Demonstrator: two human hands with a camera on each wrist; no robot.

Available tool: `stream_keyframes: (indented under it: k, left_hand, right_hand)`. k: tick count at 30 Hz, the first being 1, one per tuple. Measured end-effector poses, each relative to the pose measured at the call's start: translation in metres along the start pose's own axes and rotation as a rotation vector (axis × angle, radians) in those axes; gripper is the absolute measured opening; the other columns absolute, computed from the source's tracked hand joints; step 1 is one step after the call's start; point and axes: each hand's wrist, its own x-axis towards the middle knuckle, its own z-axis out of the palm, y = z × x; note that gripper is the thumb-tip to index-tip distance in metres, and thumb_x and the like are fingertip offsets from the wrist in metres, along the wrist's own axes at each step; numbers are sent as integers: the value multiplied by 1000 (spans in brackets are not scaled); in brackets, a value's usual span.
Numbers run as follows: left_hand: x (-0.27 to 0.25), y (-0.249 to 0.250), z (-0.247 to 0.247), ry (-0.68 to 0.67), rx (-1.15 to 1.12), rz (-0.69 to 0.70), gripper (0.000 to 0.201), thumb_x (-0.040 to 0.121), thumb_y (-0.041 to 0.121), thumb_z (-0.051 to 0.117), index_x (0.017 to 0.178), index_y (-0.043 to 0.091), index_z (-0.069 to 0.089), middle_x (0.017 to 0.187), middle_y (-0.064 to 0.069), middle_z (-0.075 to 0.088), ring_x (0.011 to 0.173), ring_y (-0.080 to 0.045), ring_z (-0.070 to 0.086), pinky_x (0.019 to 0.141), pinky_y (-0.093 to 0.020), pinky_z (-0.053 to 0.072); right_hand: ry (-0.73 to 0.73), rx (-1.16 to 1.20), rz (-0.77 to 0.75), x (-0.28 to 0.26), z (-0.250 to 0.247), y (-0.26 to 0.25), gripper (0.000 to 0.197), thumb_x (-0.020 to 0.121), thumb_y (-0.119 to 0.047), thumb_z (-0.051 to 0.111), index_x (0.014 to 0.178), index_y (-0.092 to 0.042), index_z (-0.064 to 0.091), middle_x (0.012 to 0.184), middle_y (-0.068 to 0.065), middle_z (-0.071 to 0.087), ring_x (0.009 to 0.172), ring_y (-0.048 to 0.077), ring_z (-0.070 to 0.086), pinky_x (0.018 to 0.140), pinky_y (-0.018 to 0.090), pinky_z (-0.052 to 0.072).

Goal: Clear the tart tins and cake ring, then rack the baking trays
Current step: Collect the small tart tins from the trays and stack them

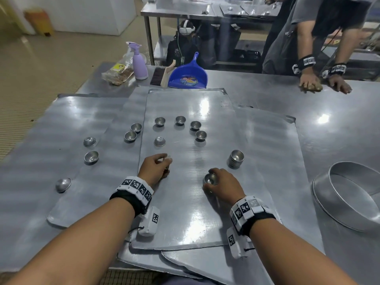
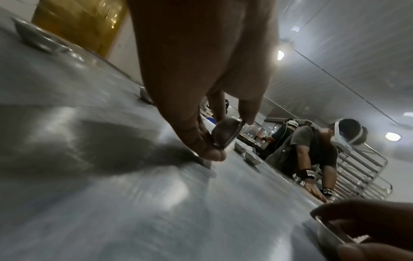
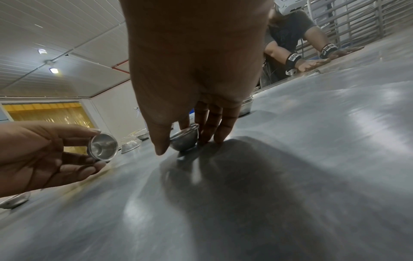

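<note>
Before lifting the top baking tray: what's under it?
Under the top flat steel baking tray lie more overlapping steel trays, edges sticking out. How many, and anything between them, is covered.

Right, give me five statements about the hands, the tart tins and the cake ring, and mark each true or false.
1. The left hand pinches a small tart tin. True.
2. The right hand is flat and holds nothing. False: its fingers curl round a tin on the top baking tray.
3. A stack of tins stands on that tray near the right hand. True.
4. The cake ring sits on the left side of the table. False: it lies at the right.
5. Every loose tin sits mouth up. False: some, such as the dome, lie mouth down.
</note>
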Motion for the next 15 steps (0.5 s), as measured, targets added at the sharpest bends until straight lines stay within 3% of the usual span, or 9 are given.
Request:
stream_keyframes:
  k: [3, 6, 9, 12, 15]
  left_hand:
    - [-5, 0, 0, -41, -37, -46, 25, 90, 14, 72, 114, 6, 72, 93, -19, 66, 72, -30, 66, 73, -39, 59]
    - [-13, 4, 1, -17, -135, -114, 19, 90, 11, 64, 104, 3, 73, 87, -18, 70, 79, -31, 71, 82, -44, 61]
    - [-16, 1, 1, -2, -65, -91, 16, 91, 5, 65, 106, 1, 70, 77, -17, 69, 68, -26, 69, 70, -38, 59]
    - [-17, -3, -1, 60, 43, -54, 16, 93, -5, 55, 105, -5, 66, 70, -19, 67, 51, -19, 64, 56, -34, 54]
    - [-21, -3, -2, 76, 93, -42, 17, 94, -9, 50, 97, -3, 65, 70, -21, 64, 46, -18, 61, 53, -32, 53]
  right_hand:
    - [-9, -2, -4, 1, 0, 1, 46, 85, -36, 68, 128, -20, 58, 122, 4, 60, 111, 25, 58, 89, 33, 44]
    - [-10, 2, -4, 3, 1, 2, 49, 83, -37, 69, 128, -21, 58, 123, 4, 61, 112, 25, 58, 90, 34, 45]
    - [-27, 1, -7, 6, 0, 0, 54, 82, -38, 70, 132, -22, 56, 126, 4, 61, 115, 25, 58, 92, 34, 46]
    - [-49, -16, -15, 9, 1, -2, 56, 84, -38, 71, 135, -23, 54, 129, 4, 60, 117, 24, 57, 94, 34, 46]
    - [-56, -20, -41, 11, 3, -5, 57, 85, -37, 70, 137, -23, 53, 131, 3, 61, 119, 24, 56, 94, 33, 45]
